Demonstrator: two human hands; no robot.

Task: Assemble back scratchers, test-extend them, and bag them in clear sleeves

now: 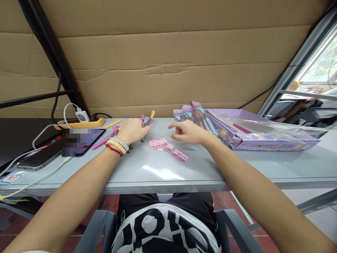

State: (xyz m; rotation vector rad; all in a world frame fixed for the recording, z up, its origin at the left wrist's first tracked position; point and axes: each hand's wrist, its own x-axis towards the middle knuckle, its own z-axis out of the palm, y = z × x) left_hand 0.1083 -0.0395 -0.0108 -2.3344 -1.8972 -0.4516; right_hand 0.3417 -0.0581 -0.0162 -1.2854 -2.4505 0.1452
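Your left hand (132, 130) is closed around a bundle of pens (146, 121), the ones with little hand-shaped toppers in pink, blue and yellow. Long axis runs away from you and slightly right; toppers point toward the cardboard wall (168, 70), the dark barrels poke out under your palm on the near side. The bundle sits just above the grey table (184, 168), left of centre.

Your right hand (188, 131) is loosely open, fingers half curled, index finger pointing left toward the pens. It holds nothing that I can see and hovers at the table surface, just beyond the pink cards (161, 143). One more pink card (180, 155) lies apart, nearer to you.

Around:
- Loose pink pen (101, 142) and yellow pen (113, 123) lie left of your left hand.
- Phone (42, 157) and a second device sit further left, with white cable (39, 177) trailing and an orange power strip (81, 123) behind.
- Packaged pens (188, 114) and a purple box (263, 138) under clear plastic film sit right of your right hand.

Between the two hands there's only bare table and the cards.
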